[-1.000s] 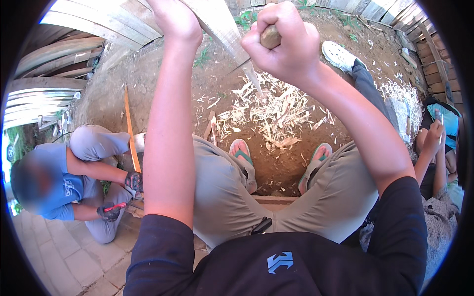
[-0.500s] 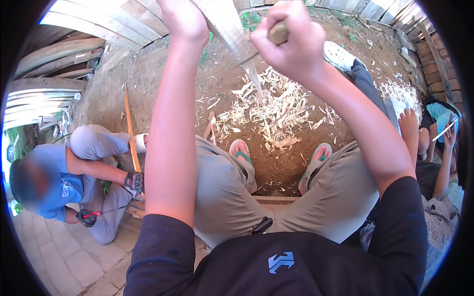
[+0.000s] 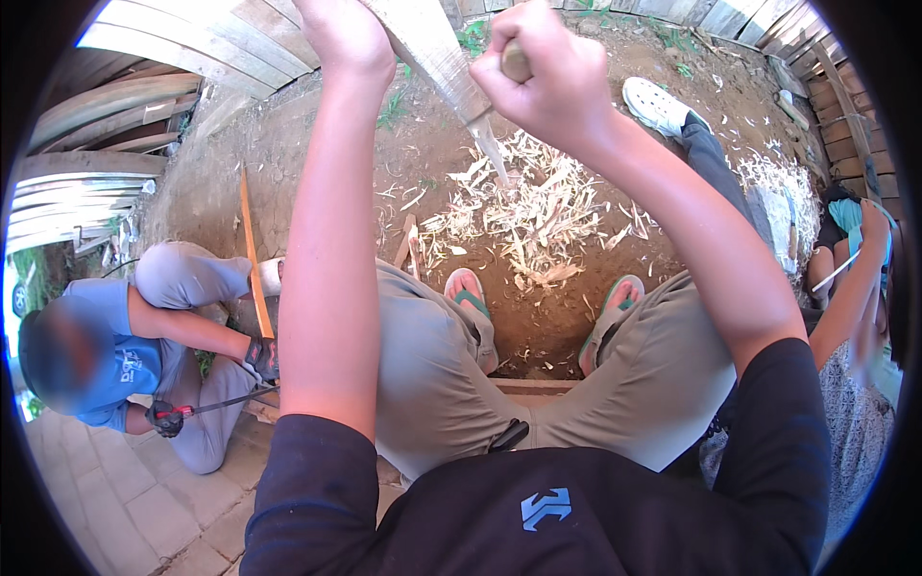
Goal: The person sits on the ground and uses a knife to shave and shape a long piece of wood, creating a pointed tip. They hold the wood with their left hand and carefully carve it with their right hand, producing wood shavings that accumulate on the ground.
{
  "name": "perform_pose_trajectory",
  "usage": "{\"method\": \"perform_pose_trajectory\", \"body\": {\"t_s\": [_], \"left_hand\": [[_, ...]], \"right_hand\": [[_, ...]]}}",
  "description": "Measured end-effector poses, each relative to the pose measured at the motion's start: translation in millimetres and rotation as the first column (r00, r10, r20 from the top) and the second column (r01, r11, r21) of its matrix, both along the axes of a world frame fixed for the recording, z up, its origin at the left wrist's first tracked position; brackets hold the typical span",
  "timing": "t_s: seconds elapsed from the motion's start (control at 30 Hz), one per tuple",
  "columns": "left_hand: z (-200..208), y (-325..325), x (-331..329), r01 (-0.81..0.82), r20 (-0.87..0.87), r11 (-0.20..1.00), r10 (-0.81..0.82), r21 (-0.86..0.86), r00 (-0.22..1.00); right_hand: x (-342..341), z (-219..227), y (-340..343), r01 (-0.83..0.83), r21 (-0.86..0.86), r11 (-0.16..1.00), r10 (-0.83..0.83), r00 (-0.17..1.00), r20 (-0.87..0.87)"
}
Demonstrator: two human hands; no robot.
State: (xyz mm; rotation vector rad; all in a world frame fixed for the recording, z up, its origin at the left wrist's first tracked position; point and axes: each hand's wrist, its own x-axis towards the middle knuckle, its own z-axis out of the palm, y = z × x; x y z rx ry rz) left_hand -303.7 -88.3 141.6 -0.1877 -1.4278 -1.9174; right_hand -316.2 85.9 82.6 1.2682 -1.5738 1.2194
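My right hand (image 3: 557, 82) is closed round the wooden handle (image 3: 516, 60) of a knife. The knife's thin blade (image 3: 480, 117) lies across the narrow end of a pale, tapered piece of wood (image 3: 432, 53). The wood slants down from the top edge, its tip over a heap of curled shavings (image 3: 538, 211) on the dirt. At the upper edge my left hand (image 3: 348, 38) is against the wood's left side; its fingers are out of the picture, so its grip is hidden.
A person in blue (image 3: 110, 355) sits at left with a red-handled tool (image 3: 187, 411) beside an orange-brown strip of wood (image 3: 254, 250). At right, another person's arm (image 3: 855, 278) holds a thin pale stick. A white clog (image 3: 656, 106) rests at upper right. Plank walls (image 3: 182, 38) stand around.
My right hand with the knife has shifted slightly left. The wood and my left hand have also moved slightly left. At right, the other person's arm has changed position.
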Motion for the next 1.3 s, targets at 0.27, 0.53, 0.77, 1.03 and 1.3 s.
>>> {"method": "perform_pose_trajectory", "body": {"t_s": [0.27,0.53,0.77,1.03,1.3], "left_hand": [[2.2,0.4,2.8,0.164,0.006,0.985,-0.165,0.044,0.986],[3.4,6.7,6.2,0.112,0.079,0.993,-0.115,0.042,0.990],[4.7,-0.7,4.3,0.059,0.036,0.998,-0.059,0.015,0.998],[9.5,11.7,3.3,-0.009,0.014,0.998,0.008,0.062,1.000],[2.4,0.6,4.5,0.080,0.033,0.996,-0.081,0.039,0.996]], "right_hand": [[5.7,-12.9,-5.9,0.014,0.082,0.997,-0.005,0.995,-0.102],[-1.8,-10.2,5.8,0.039,0.066,0.997,-0.039,0.999,-0.005],[-9.8,-11.6,4.8,0.084,-0.029,0.996,-0.083,0.996,0.029],[-2.1,-2.8,1.3,0.027,-0.044,0.999,-0.026,0.999,0.032],[-0.8,-12.6,-0.8,0.044,0.048,0.998,-0.048,0.995,0.089]]}}
